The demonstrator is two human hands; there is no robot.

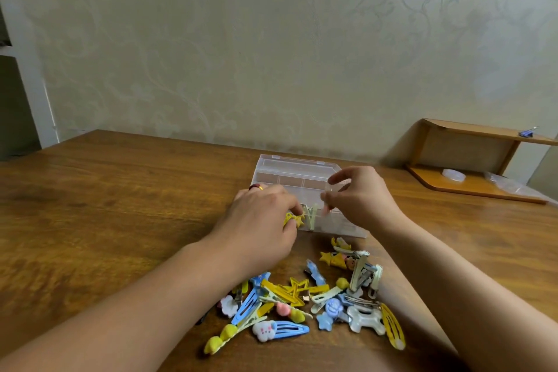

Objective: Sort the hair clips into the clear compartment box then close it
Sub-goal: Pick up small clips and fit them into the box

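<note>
Both hands are up at the near edge of the clear compartment box, working over its front compartments. Left hand: fingers curled, pinching a yellow clip with a star and bow shape, right at the box's near-left corner; ring in red and gold shows on one finger. Pale yellow-green clips already stand in the front compartment just beside that yellow one. Right hand: thumb and forefinger pinched on something small and pale, pinkish and blurred, so I can't tell which clip it is; hand hovers over the box's right front section. Box sits mid-table on the wooden table, lid open and lying flat behind it toward the wall; rear compartments look clear through the plastic, contents hard to read. Pile of hair clips lies between my forearms, near the box but apart from it: yellow, blue, white and cream snap clips, a yellow star outline, a white cloud piece, a white bone shape, some fuzzy yellow bits. Far right: small wooden shelf against the wall, with a roll of clear tape on its lower board and a small blue-purple item on top.
</note>
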